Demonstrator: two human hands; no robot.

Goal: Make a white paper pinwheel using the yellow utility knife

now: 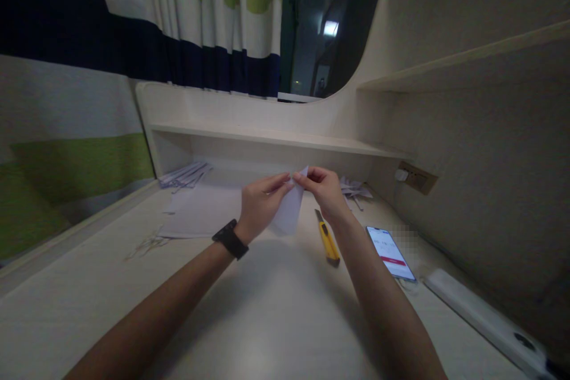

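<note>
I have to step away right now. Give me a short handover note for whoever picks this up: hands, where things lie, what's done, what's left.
Left hand, with a black wristband: pinching the folded white paper at its top edge.
Right hand: pinching the same top corner from the other side; paper held above the desk.
Nearby: yellow utility knife lying just right of the paper, phone with lit screen further right, flat paper sheets behind the left hand.
Done: paper already shows folds.
Left: the fold at the top corner looks unfinished; the final shape cannot be told.
</note>
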